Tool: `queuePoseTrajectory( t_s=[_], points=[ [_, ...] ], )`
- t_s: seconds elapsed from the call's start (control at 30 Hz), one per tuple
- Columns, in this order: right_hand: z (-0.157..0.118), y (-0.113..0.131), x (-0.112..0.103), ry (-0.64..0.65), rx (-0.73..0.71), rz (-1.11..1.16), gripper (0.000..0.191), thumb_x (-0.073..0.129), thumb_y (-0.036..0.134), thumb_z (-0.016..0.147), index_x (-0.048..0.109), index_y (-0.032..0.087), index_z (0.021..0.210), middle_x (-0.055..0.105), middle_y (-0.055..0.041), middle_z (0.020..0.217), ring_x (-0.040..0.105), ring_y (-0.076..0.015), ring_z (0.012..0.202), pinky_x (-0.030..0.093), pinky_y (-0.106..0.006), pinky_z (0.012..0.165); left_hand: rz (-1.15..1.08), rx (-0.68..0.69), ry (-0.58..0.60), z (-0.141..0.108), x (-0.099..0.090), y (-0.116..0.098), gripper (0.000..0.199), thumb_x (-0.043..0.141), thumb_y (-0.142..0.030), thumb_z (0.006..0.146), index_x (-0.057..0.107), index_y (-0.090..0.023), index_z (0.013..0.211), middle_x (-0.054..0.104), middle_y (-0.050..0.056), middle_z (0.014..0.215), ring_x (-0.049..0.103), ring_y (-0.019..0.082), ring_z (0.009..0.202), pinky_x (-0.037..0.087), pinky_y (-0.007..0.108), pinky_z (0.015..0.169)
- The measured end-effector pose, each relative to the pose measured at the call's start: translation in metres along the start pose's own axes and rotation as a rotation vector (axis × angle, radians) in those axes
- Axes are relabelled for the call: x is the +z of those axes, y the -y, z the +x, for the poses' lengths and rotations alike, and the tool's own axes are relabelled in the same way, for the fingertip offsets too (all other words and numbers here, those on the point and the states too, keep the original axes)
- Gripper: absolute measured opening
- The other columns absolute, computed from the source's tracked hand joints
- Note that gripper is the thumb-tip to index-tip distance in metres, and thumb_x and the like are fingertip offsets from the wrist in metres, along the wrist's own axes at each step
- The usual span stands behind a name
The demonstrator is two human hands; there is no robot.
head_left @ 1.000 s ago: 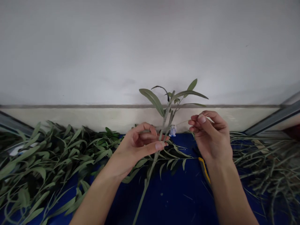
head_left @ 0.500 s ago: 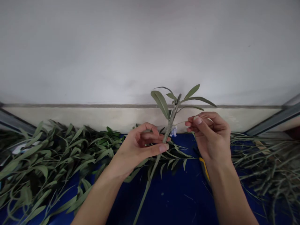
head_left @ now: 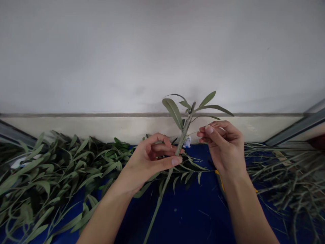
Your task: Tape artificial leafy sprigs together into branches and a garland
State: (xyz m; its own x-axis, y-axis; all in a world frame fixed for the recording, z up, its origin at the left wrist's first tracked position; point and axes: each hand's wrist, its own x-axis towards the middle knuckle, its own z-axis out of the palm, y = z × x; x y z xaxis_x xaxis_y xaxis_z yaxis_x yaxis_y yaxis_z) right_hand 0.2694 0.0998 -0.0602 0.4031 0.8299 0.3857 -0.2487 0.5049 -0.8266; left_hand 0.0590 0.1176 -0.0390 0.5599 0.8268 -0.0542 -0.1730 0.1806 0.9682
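Note:
My left hand (head_left: 149, 159) is closed around a leafy branch (head_left: 186, 128), thumb in front and fingers curled behind. The branch leans up to the right, with a few long green leaves at its top and a mostly bare stem running down. To the right of it, my right hand (head_left: 227, 149) pinches a thin strand (head_left: 193, 133) between thumb and fingertips. This strand reaches across to the branch just above my left thumb; I cannot tell whether it is thread, wire or a fine stem.
Leafy branches (head_left: 83, 166) are heaped at left, thin bare stems (head_left: 289, 183) at right. Below my hands lies a blue surface (head_left: 193, 213). A yellow-edged tool (head_left: 219, 181) is partly hidden by my right wrist. A small white packet (head_left: 187, 142) stands near the wall (head_left: 162, 61).
My right hand has shifted slightly left, closer to the branch, still pinching the strand. More yellow shows right of my right wrist. My left hand and the branch have hardly moved.

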Motion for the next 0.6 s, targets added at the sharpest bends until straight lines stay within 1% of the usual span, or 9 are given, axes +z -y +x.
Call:
queuePoseTrajectory(
  t_s=[0.17,0.27,0.4,0.6],
  points=[
    [0.003,-0.004,-0.004,0.023,0.017,0.012,0.01,0.085,0.021,0.081,0.075,0.022,0.08,0.078,-0.0002,0.077,0.077,-0.0159,0.067,0.063,-0.022,0.056,-0.018,-0.001,0.017,0.0,0.0,-0.001,0.036,0.09,-0.023,0.074,0.058,-0.019,0.088,0.079,0.004,0.089,0.073,0.018,0.097,0.056,0.026,0.084],
    [0.004,-0.008,-0.007,0.047,0.025,0.022,0.011,0.086,0.023,0.081,0.075,0.022,0.08,0.078,-0.0003,0.078,0.077,-0.0163,0.068,0.063,-0.022,0.056,-0.035,0.005,0.022,-0.001,-0.001,-0.001,0.035,0.09,-0.023,0.075,0.058,-0.019,0.089,0.08,0.004,0.091,0.073,0.018,0.098,0.056,0.025,0.085],
    [0.004,-0.01,-0.009,0.05,0.035,0.024,0.013,0.086,0.024,0.08,0.073,0.022,0.08,0.079,-0.001,0.079,0.077,-0.0162,0.069,0.064,-0.022,0.057,-0.056,0.005,0.031,-0.001,-0.001,-0.001,0.035,0.091,-0.024,0.074,0.059,-0.019,0.09,0.08,0.006,0.093,0.073,0.015,0.092,0.056,0.022,0.08],
    [0.004,-0.011,-0.009,0.053,0.04,0.01,0.016,0.087,0.024,0.08,0.071,0.022,0.077,0.078,-0.0004,0.078,0.077,-0.016,0.068,0.064,-0.023,0.056,-0.043,0.017,0.021,0.001,-0.001,-0.001,0.034,0.09,-0.023,0.075,0.059,-0.019,0.088,0.081,0.007,0.091,0.073,0.014,0.086,0.055,0.022,0.079]
  ],
)
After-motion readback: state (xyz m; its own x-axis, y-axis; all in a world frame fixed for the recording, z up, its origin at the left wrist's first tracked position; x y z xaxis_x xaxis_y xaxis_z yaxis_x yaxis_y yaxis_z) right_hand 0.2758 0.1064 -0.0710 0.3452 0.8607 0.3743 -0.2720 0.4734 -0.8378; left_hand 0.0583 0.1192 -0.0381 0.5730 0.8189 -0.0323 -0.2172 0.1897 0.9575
